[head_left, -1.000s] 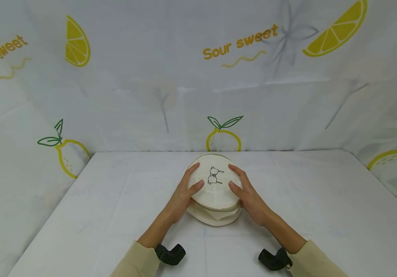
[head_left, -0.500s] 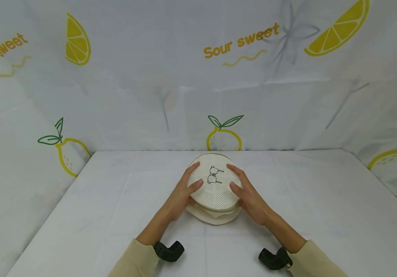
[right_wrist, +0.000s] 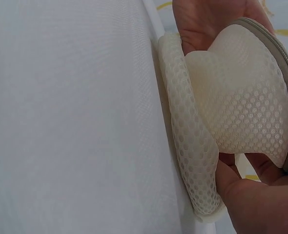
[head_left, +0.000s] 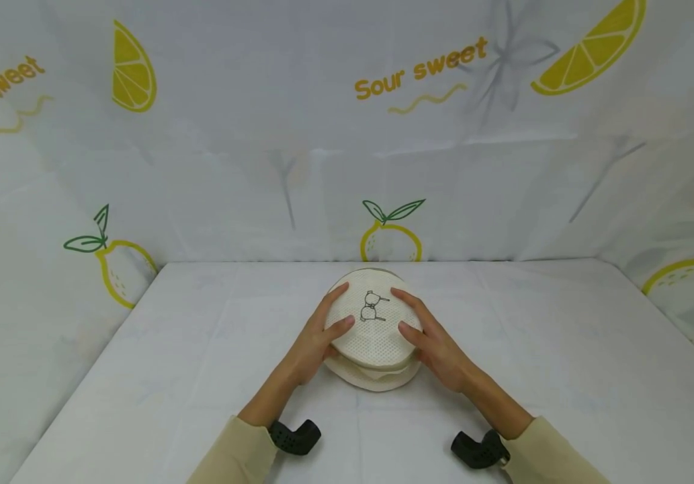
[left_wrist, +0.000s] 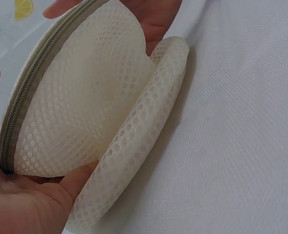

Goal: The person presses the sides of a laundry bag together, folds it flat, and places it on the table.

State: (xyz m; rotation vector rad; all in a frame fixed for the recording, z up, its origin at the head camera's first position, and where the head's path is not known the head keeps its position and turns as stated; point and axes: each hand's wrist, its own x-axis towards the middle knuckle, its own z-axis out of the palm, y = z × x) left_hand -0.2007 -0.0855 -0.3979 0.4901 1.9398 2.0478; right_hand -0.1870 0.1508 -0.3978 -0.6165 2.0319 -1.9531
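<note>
A round cream mesh laundry bag (head_left: 377,346) with a small black line drawing on its lid stands at the middle of the table. Its side wall is partly collapsed, and the base bulges out as a soft rim (left_wrist: 134,131) on the cloth. A grey-brown zipper (left_wrist: 24,92) runs around the upper edge. My left hand (head_left: 313,343) grips the bag's left side, thumb and index finger on the lid. From the right side my right hand (head_left: 440,346) holds it the same way. In both wrist views, other fingers reach under the zipped edge, partly hidden by the mesh.
A white cloth covers the table (head_left: 201,356). Behind it hangs a white curtain (head_left: 232,168) printed with lemons and lettering. Black devices (head_left: 295,437) sit at both wrists, beside the beige sleeves (head_left: 238,454).
My right index finger has slid slightly left over the lid. Both hands keep their hold, and the bag stays in nearly the same place.
</note>
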